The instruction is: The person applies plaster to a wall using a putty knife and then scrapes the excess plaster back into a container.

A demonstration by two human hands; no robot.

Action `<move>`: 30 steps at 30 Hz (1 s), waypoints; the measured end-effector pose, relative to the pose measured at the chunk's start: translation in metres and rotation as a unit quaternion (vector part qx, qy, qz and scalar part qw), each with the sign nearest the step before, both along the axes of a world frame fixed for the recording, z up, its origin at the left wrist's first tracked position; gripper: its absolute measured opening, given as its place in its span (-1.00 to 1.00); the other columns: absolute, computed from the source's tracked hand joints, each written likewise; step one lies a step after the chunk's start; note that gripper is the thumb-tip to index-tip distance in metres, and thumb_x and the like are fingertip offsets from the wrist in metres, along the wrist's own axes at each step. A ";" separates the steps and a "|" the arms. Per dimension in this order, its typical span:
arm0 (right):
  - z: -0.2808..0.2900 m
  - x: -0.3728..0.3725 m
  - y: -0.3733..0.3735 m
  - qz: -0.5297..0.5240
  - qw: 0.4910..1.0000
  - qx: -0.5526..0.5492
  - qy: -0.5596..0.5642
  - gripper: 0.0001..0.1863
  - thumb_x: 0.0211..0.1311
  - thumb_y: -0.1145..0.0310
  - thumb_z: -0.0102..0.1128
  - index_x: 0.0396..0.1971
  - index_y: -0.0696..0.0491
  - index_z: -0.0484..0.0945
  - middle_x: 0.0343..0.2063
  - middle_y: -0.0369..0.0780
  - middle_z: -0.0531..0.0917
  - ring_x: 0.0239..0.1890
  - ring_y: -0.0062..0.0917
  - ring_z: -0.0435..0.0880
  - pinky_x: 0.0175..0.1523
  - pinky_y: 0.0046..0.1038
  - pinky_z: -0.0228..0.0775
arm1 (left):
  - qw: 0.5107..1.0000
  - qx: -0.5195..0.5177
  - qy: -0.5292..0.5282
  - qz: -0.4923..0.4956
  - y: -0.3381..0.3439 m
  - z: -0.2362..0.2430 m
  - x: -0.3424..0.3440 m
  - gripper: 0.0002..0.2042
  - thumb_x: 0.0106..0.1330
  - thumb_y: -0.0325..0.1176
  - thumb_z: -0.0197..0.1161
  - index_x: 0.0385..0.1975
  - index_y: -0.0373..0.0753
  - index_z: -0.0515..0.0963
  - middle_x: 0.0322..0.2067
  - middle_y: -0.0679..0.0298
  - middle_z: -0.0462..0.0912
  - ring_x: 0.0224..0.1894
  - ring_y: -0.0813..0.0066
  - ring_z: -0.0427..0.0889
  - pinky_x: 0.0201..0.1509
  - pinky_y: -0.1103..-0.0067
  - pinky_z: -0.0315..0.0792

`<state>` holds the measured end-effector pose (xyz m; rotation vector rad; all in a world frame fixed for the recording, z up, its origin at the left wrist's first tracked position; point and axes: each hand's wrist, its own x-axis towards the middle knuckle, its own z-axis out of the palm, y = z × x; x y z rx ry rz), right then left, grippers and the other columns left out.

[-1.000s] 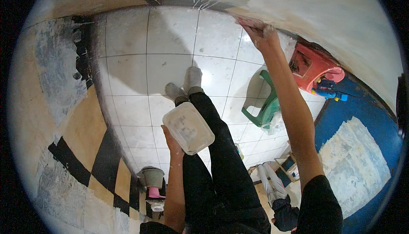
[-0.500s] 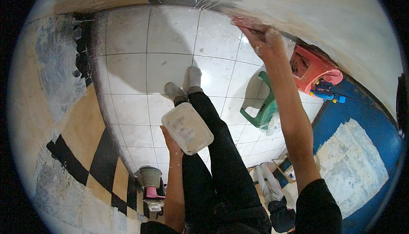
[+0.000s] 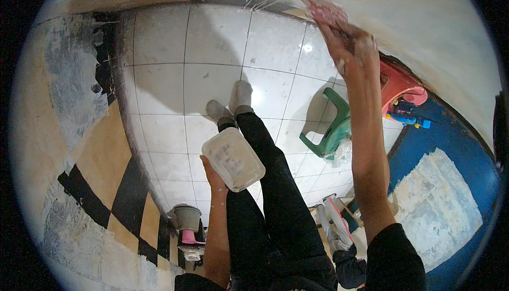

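My left hand holds a translucent rectangular plastic container with a pale, smudged inside, low in front of my legs. My right arm reaches up to the pale wall, where my right hand, dusted white, is closed on a flat reddish tool against the wall surface. Motion blur hides the tool's exact shape and edge.
A green plastic stool and red stool with bottles stand on white tiles. A bucket sits lower left. A co-worker's legs show lower right. A patched checkered wall is left, a patched blue surface right.
My right hand and the reddish tool have moved rightward along the wall, with the tool also slightly higher in the picture. My left hand and the container stay about where they were.
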<state>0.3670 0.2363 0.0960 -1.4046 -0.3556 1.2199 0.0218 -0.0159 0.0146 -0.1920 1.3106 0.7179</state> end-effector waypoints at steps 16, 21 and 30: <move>-0.191 0.113 0.013 -0.181 0.970 0.033 0.161 -0.55 0.42 0.37 -0.40 0.03 0.51 0.14 0.05 0.32 0.28 0.13 0.08 0.35 0.24 -0.04 0.32 | 1.000 -0.016 0.019 -0.015 0.011 -0.006 -0.005 -0.25 0.30 0.32 -0.29 0.28 -0.19 0.11 0.19 0.10 0.28 0.17 0.11 0.33 0.21 0.21 0.30; -0.088 0.073 -0.007 -0.194 0.948 0.047 0.246 -0.62 0.35 0.51 -0.33 0.06 0.47 0.15 0.12 0.25 0.24 0.20 0.06 0.26 0.29 -0.02 0.23 | 1.000 -0.006 0.015 -0.017 0.003 -0.006 -0.014 -0.23 0.28 0.34 -0.28 0.28 -0.18 0.10 0.18 0.10 0.29 0.16 0.10 0.34 0.20 0.21 0.31; -0.070 0.070 -0.058 -0.191 0.955 -0.058 0.217 -0.66 0.27 0.64 -0.28 0.02 0.48 0.20 0.00 0.23 0.39 0.11 -0.06 0.42 0.31 -0.13 0.25 | 1.000 -0.024 -0.002 -0.020 0.011 -0.002 0.003 -0.22 0.27 0.35 -0.27 0.29 -0.17 0.10 0.19 0.08 0.28 0.17 0.08 0.34 0.22 0.16 0.29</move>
